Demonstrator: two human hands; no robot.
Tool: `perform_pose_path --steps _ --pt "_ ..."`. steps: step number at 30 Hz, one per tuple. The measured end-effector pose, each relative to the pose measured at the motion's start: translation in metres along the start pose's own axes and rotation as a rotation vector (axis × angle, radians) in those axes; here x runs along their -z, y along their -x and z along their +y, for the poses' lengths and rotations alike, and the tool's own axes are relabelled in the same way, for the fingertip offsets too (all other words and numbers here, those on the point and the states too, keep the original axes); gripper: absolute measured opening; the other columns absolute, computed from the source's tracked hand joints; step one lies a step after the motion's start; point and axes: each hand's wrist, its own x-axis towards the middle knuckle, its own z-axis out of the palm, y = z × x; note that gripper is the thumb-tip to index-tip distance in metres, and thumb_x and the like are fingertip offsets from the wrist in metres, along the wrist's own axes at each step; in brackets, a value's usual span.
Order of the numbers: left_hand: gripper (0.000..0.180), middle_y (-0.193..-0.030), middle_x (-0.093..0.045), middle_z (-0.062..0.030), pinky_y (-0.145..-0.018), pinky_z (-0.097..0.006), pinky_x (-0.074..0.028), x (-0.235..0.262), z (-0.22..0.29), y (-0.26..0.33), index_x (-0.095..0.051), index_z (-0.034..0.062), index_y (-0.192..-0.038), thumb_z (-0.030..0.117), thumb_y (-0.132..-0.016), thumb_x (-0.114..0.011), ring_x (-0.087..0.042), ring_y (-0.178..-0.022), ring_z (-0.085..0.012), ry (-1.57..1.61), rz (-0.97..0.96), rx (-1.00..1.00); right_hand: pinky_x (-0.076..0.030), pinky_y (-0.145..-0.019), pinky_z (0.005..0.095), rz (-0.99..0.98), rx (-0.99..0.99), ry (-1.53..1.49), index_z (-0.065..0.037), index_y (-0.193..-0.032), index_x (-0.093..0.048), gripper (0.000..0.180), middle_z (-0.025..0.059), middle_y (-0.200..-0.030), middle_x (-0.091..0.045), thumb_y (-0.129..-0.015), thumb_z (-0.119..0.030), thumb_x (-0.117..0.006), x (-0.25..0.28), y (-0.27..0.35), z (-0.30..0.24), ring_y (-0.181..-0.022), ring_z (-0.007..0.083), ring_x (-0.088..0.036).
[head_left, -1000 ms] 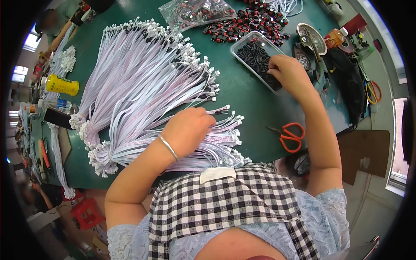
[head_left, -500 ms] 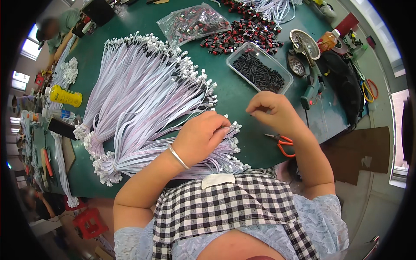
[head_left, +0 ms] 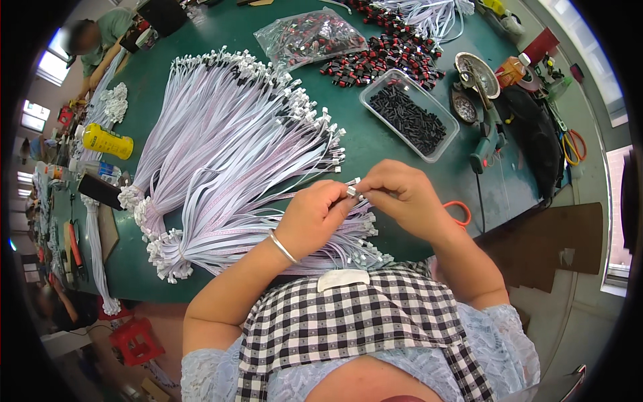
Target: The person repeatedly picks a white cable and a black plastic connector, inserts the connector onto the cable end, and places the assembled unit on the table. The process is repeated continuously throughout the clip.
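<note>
My left hand [head_left: 309,216], with a silver bangle at its wrist, pinches a white ribbon cable near its small white connector [head_left: 351,191]. Against that connector my right hand [head_left: 400,195] has thumb and forefinger pressed together. A small dark piece in its fingertips, now mostly hidden, looks like one of the short black tubes [head_left: 410,118] in the clear plastic tub [head_left: 370,106]. Beneath and left of my hands, bundled white and pinkish ribbon cables [head_left: 221,147] fan across the green table, their connectors toward the far and right side.
Black-and-red parts [head_left: 395,57] lie loose behind the tub, beside a clear bag [head_left: 311,37] of them. Right of it stand a metal dish [head_left: 483,70] and a green-handled tool [head_left: 485,154]. Orange-handled pliers [head_left: 461,213] lie past my right forearm. Another person [head_left: 100,43] works at far left.
My right hand has moved left and toward me, from near the tub to the connector at my left fingertips. The left hand keeps its pinch and has shifted only slightly.
</note>
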Motion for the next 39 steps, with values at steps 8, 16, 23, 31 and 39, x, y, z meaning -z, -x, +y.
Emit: perform_pose_path --steps 8,16,23,31,39 --pt "0.013 -0.069 -0.052 0.0039 -0.054 -0.021 -0.037 0.004 -0.004 0.001 -0.062 0.0014 -0.088 0.014 -0.089 -0.058 -0.043 -0.061 -0.0025 0.499 -0.093 0.280 -0.047 -0.061 0.0246 -0.082 -0.243 -0.101 0.000 -0.090 -0.068 0.010 0.0048 -0.081 -0.060 -0.082 -0.004 -0.063 0.007 -0.010 0.005 -0.070 0.0106 -0.059" --pt "0.012 -0.077 -0.059 -0.0040 -0.064 -0.026 -0.044 0.009 -0.008 0.005 -0.062 0.0015 -0.089 0.012 -0.085 -0.058 -0.053 -0.069 -0.0125 0.148 -0.063 0.133 -0.046 -0.060 0.0228 -0.151 -0.255 -0.206 0.002 -0.086 -0.063 0.009 0.0033 -0.080 -0.057 -0.081 -0.006 -0.065 -0.002 -0.008 0.007 -0.068 0.0087 -0.056" --pt "0.014 -0.081 -0.058 -0.0109 -0.064 -0.041 -0.048 -0.009 -0.018 0.009 -0.060 0.0079 -0.084 0.021 -0.079 -0.057 -0.060 -0.075 -0.0300 -0.283 0.181 -0.249 -0.040 -0.059 0.0194 -0.075 -0.355 -0.057 0.000 -0.076 -0.058 0.007 -0.0008 -0.073 -0.053 -0.074 0.005 -0.061 -0.005 -0.002 0.012 -0.066 0.0055 -0.051" --pt "0.015 -0.076 -0.060 -0.0104 -0.060 -0.042 -0.048 -0.001 -0.006 0.018 -0.059 0.0079 -0.078 0.023 -0.079 -0.058 -0.060 -0.069 -0.0301 -0.305 0.157 -0.093 -0.036 -0.055 0.0199 -0.066 -0.215 0.043 0.002 -0.076 -0.056 0.007 -0.0003 -0.072 -0.051 -0.074 0.007 -0.060 -0.017 -0.002 0.011 -0.063 0.0049 -0.046" --pt "0.014 -0.073 -0.060 -0.0096 -0.058 -0.042 -0.047 -0.003 -0.014 0.015 -0.059 0.0087 -0.080 0.022 -0.077 -0.058 -0.061 -0.069 -0.0299 -0.308 0.120 -0.148 -0.036 -0.055 0.0222 -0.109 -0.222 0.069 0.003 -0.076 -0.057 0.005 0.0023 -0.072 -0.051 -0.074 0.007 -0.059 -0.016 0.001 0.008 -0.062 0.0073 -0.046"
